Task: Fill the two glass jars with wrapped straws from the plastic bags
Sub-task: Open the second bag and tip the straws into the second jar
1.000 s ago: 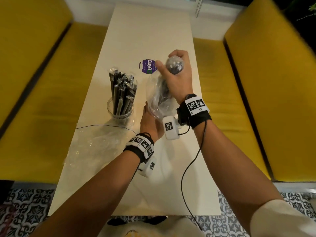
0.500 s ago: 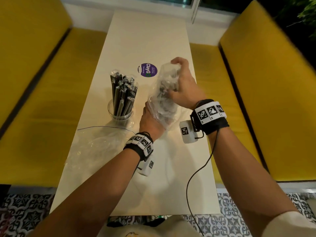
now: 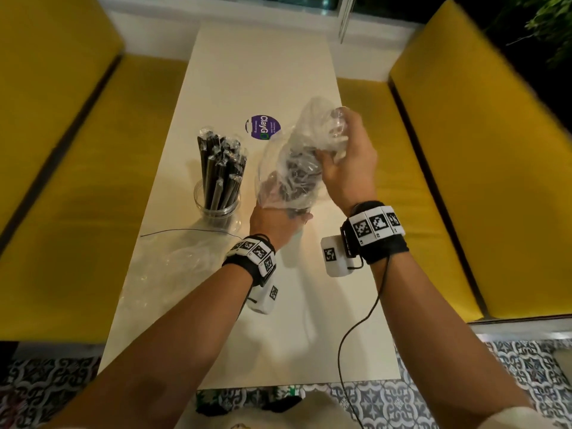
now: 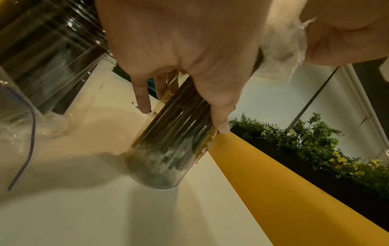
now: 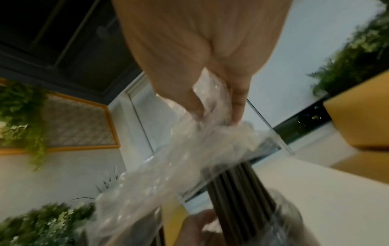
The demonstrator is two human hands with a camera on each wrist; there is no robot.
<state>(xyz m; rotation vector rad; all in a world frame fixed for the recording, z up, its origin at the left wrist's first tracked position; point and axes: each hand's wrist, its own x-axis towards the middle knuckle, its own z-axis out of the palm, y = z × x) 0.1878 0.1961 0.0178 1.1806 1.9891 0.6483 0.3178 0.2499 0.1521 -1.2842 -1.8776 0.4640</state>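
A glass jar (image 3: 221,209) packed with black wrapped straws (image 3: 221,168) stands left of centre on the white table (image 3: 263,72). My left hand (image 3: 278,218) grips a second glass jar (image 4: 166,158), tilted and holding dark straws (image 4: 181,119); in the head view the jar is hidden by the hand and the bag. My right hand (image 3: 334,144) pinches a bunched clear plastic bag (image 3: 297,156) above that jar. The bag (image 5: 189,149) still drapes over the tops of the straws (image 5: 238,191).
An empty crumpled plastic bag (image 3: 173,267) and a thin dark cable (image 3: 185,231) lie on the table near its left edge. A purple round sticker (image 3: 264,126) sits beyond the jars. Yellow benches (image 3: 464,181) flank the table on both sides.
My right hand has let go of the bundle's top and now bunches the bag, drawing it up and to the right. The left hand has stayed on the jar.
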